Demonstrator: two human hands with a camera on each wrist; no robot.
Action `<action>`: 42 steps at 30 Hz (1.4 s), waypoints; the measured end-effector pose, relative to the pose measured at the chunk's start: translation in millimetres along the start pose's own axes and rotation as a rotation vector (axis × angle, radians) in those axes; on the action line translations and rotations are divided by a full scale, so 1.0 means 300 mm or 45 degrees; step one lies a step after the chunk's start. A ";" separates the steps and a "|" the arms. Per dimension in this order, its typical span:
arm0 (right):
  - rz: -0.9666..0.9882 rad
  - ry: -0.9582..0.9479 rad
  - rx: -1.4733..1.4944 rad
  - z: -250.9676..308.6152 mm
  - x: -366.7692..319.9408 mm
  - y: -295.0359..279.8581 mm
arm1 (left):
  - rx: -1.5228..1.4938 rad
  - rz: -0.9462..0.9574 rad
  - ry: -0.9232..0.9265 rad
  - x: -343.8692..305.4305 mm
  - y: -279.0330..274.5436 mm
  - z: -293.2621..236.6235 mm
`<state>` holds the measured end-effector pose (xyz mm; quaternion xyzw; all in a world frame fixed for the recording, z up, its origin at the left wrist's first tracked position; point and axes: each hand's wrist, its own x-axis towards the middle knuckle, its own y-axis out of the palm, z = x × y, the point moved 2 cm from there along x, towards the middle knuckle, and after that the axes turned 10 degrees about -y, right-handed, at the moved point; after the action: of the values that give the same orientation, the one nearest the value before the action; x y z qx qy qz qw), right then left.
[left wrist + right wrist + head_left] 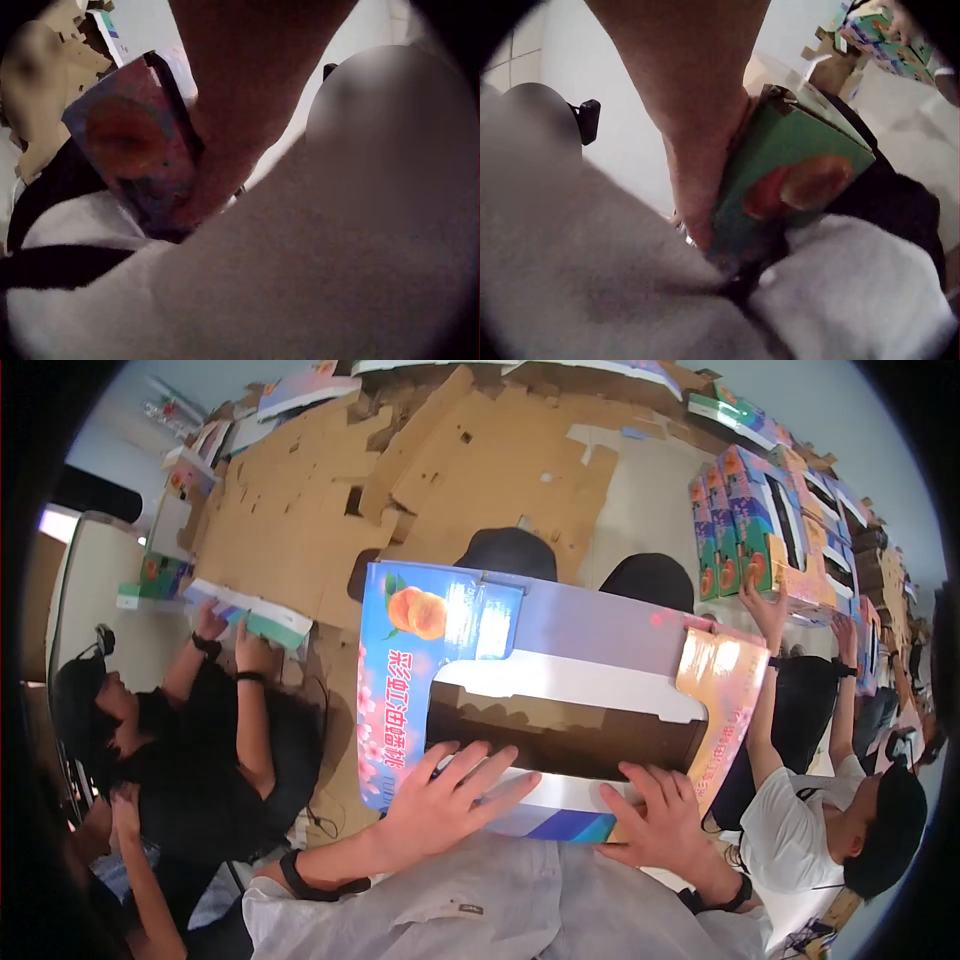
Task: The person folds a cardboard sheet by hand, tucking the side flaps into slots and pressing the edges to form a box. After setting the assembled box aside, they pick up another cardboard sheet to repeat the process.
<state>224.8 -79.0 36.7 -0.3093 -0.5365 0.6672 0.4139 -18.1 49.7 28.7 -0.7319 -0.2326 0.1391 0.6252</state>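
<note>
A printed cardboard fruit box (pixel 600 610) with peach pictures and a large cut-out window lies across the person's lap. The left hand (pixel 455 800) rests on its near side, with spread fingers reaching over the window's near edge. Farther right on that same edge, the right hand (pixel 660 815) lies with its fingers apart and fingertips at the opening. In the left wrist view, the box's end panel (pixel 127 139) shows a dark orange fruit print beside the left hand. A green end panel (pixel 795 172) is beside the right hand in the right wrist view.
Flattened brown cardboard (pixel 300 490) covers the floor ahead. Several finished boxes (pixel 740 510) stand stacked at the right, where a person in a white shirt (pixel 800 820) touches them. On the left, a person in black (pixel 200 780) holds a flat printed carton (pixel 255 615).
</note>
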 end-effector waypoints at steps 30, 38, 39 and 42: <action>-0.469 0.152 -0.417 -0.386 0.349 -0.169 | -0.092 -0.352 -0.020 0.511 -0.100 0.256; -0.748 0.317 -0.407 -0.320 0.351 -0.092 | 0.115 -0.591 -0.228 0.423 -0.036 0.214; -0.792 0.289 -0.437 -0.329 0.365 -0.096 | 0.112 -0.602 -0.196 0.430 -0.057 0.215; -0.882 0.221 -0.455 -0.376 0.407 -0.119 | 0.090 -0.664 -0.104 0.494 -0.076 0.240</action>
<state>272.4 83.9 48.8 -0.2324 -0.6798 0.3555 0.5979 68.8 189.6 51.0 -0.6187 -0.4333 0.0108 0.6553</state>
